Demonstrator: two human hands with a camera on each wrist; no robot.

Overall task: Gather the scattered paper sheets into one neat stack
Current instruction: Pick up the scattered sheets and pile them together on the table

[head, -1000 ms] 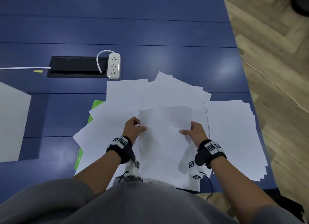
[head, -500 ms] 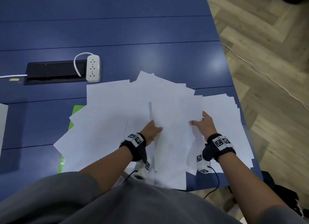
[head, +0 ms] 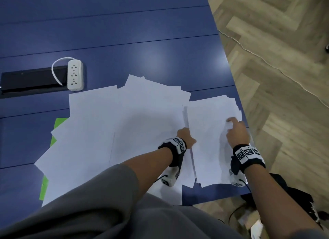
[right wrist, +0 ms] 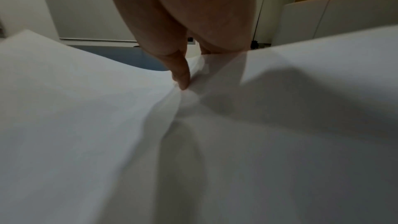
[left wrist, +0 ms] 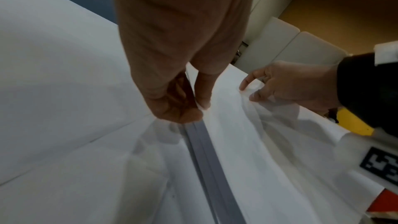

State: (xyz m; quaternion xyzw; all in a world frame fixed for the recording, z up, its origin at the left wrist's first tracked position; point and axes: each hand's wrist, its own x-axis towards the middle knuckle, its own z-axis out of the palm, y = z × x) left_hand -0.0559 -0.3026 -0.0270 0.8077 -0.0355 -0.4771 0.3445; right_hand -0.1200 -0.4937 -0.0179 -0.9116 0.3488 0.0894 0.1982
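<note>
- Head view: a blue table with white paper sheets fanned over its near part, overlapping one another. At the right edge, a rough stack of sheets, its edges not aligned. On top of this stack, one top sheet, held at both sides. Left hand at the left edge of this sheet, right hand at its right side, fingers bent down onto the paper. Beyond the sheets, a white power strip beside a black cable tray. Under the left part of the fan, a green sheet. Right of the table, wooden floor.
- Left wrist view: left hand with thumb and fingers closed together on the left edge of the top sheet, pinching it. Further right, right hand gripping the wrinkled paper.
- Right wrist view: right hand with fingers curled onto the top sheet, paper bunched into a fold at the fingertip; thumb not seen clearly.
</note>
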